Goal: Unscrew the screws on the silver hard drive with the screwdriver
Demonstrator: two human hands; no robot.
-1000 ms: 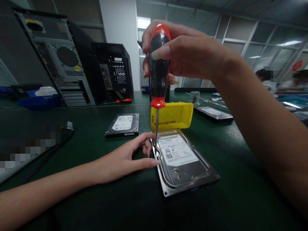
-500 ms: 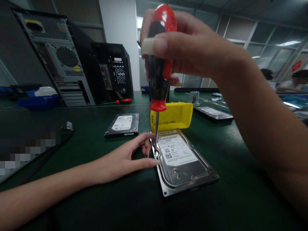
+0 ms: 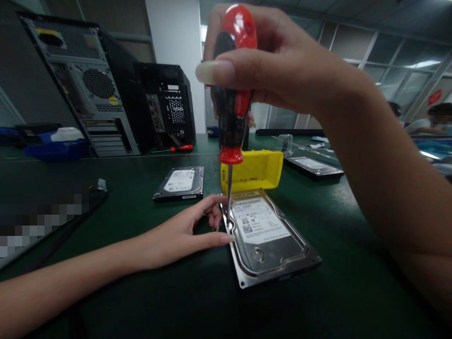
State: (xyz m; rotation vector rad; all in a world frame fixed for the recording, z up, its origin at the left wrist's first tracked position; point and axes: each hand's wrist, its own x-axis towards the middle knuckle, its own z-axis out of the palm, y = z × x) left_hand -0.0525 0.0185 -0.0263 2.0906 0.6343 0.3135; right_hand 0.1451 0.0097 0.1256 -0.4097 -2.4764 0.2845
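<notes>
A silver hard drive (image 3: 270,235) with a white label lies on the green table. My right hand (image 3: 261,61) is wrapped round the red and black handle of a screwdriver (image 3: 233,117), which stands nearly upright with its tip at the drive's left edge. Beside that tip, my left hand (image 3: 192,230) grips the drive's left side, thumb on the edge and index finger near the far corner. A yellow plastic bin (image 3: 254,172) lies just behind the drive.
Another hard drive (image 3: 181,182) is at the centre left, a third (image 3: 314,167) at the back right near a clear cup (image 3: 284,144). Two computer cases (image 3: 99,84) stand back left, by a small red screwdriver (image 3: 181,148) and blue tray (image 3: 56,149). People sit far right.
My right thumb has shifted left across the screwdriver handle, and the handle has turned and moved slightly left. My left hand and the drive have stayed in place.
</notes>
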